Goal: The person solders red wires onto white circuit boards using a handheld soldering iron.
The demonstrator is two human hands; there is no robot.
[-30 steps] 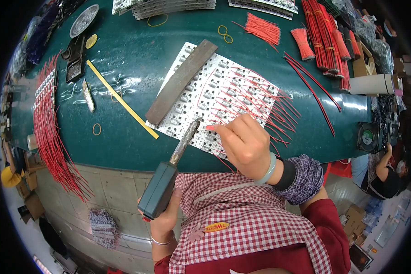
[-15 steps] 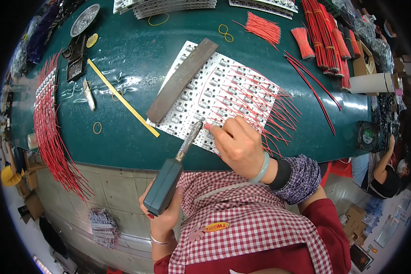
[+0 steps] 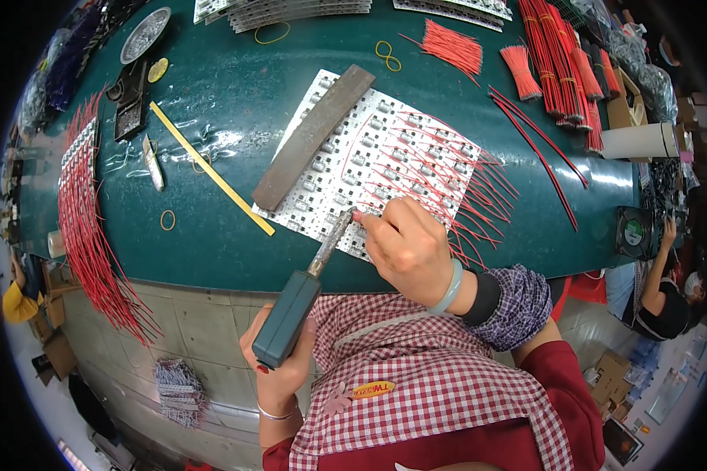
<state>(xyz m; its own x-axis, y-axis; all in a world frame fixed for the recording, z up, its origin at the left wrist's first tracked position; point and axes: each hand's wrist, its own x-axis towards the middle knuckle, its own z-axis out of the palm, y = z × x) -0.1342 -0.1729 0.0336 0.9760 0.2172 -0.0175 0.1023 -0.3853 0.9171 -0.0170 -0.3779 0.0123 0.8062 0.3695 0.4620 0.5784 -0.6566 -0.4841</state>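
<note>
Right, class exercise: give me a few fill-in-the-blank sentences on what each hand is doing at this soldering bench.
1. The left hand grips the soldering iron by its ____ handle.
2. The right hand rests on the white circuit board panel, whose wires are ____ in colour.
3. A grey metal bar lies across the panel's ____ edge.
4. The table top is dark ____.

Missing words: teal; red; left; green
</note>
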